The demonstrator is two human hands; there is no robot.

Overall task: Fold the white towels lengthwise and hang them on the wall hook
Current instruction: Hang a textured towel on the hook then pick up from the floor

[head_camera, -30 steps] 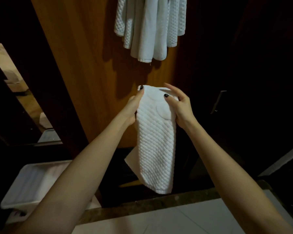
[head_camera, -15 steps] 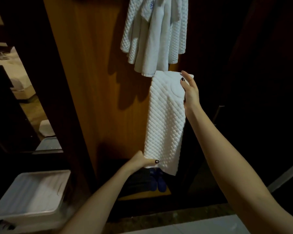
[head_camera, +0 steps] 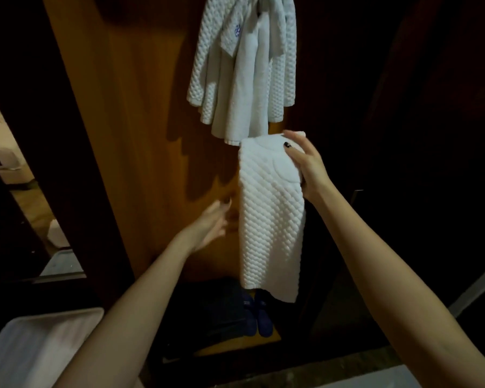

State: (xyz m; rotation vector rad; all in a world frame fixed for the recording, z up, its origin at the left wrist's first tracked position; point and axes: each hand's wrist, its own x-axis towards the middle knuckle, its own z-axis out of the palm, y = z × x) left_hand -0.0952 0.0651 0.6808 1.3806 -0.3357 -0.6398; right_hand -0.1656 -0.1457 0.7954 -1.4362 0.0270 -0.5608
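A white quilted towel (head_camera: 272, 219), folded into a long narrow strip, hangs straight down in front of the wooden wall panel (head_camera: 140, 135). My right hand (head_camera: 305, 166) grips its top right corner, thumb on the front. My left hand (head_camera: 210, 225) is blurred, open, just left of the towel's middle and apart from it. Above, several white towels (head_camera: 244, 71) hang bunched from the hook (head_camera: 261, 7) at the top edge; the held towel's top reaches just below their lower hems.
A white plastic tray (head_camera: 34, 348) sits at the lower left. A pair of dark blue slippers (head_camera: 259, 315) lies on the low shelf beneath the towel. A pale countertop edge (head_camera: 389, 373) runs along the bottom right. Dark wardrobe space fills the right side.
My left hand let go of the towel's lower edge and rose to beside its middle. The towel stays held by my right hand, just under the hanging towels.
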